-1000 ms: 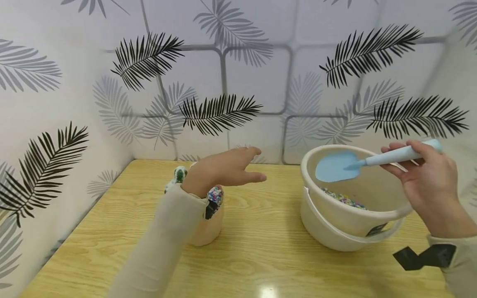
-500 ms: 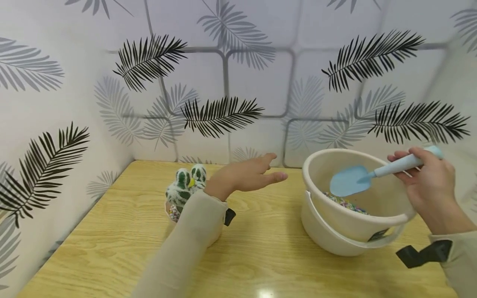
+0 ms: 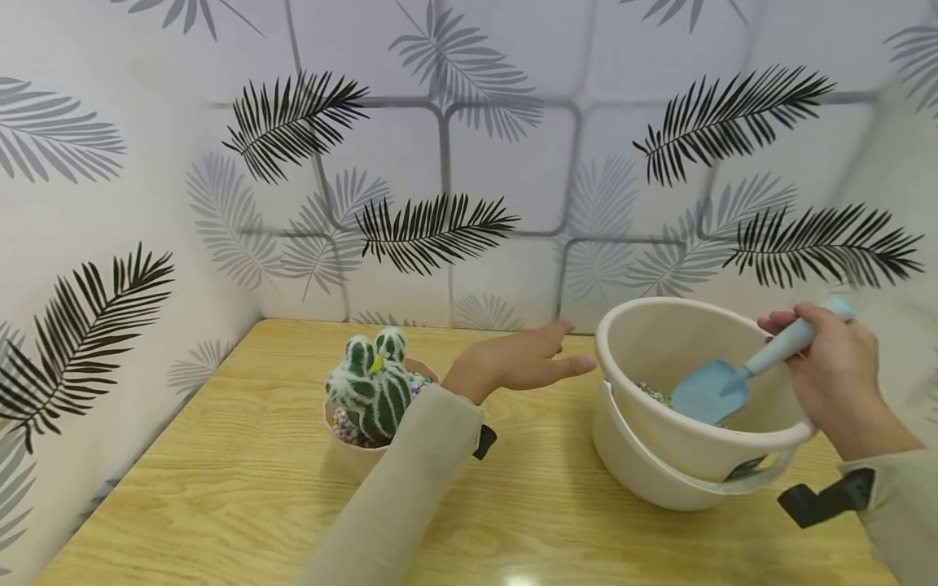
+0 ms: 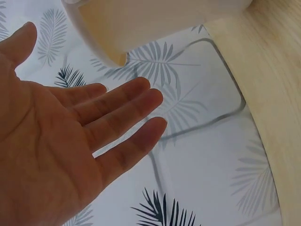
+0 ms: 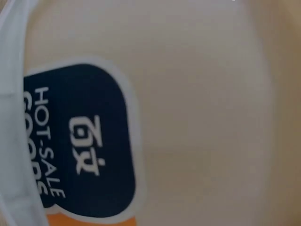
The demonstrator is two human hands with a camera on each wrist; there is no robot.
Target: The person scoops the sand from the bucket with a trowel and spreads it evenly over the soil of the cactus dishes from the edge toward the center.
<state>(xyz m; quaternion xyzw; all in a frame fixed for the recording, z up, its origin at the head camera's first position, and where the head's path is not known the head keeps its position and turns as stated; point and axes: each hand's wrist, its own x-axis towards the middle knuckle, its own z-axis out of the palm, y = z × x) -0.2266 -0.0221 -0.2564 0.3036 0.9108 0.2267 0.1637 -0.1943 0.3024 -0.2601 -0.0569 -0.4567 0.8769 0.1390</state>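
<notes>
The person's right hand [image 3: 835,374] is gripping the handle of a pale blue trowel [image 3: 733,380], fingers curled round it, and the blade is dipping into the cream bucket [image 3: 689,456] among the coloured pebbles [image 3: 652,395] at its bottom. The bucket is sitting on the right side of the wooden desk [image 3: 513,505], bearing a dark label [image 5: 80,141] on its wall. The left hand [image 3: 523,362] is hovering flat with fingers spread and straight, holding nothing, just beside the bucket's rim. A potted cactus [image 3: 374,391] is standing left of that arm.
</notes>
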